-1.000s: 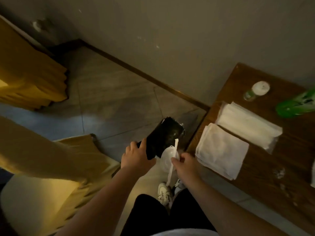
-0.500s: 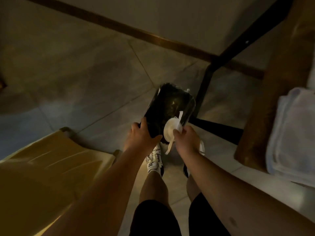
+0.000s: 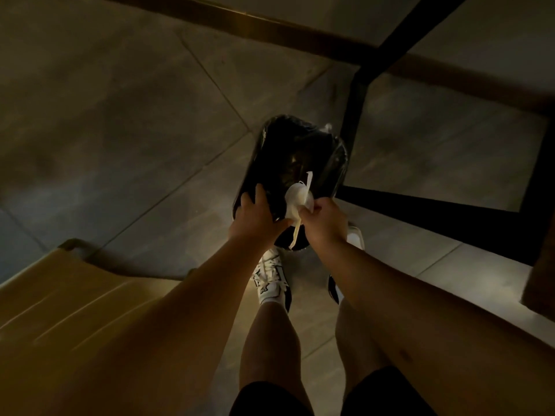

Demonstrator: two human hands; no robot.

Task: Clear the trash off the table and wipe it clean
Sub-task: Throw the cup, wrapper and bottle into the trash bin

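Under me lies a grey tiled floor [image 3: 126, 121] with thin grout lines. A dark wooden skirting board [image 3: 270, 21] runs along the far wall. Black metal frame bars [image 3: 354, 115] stand at my right. A yellow wooden chair seat [image 3: 75, 301] sits at my left. My white lace-up sneaker [image 3: 270, 280] rests flat on the tiles.

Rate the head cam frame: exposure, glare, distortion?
Head view: underexposed overall, floor and legs murky; the black bin loses interior detail, only faint sheen on its liner; the white cup in the right hand is brightest; wide-angle bends the table frame.
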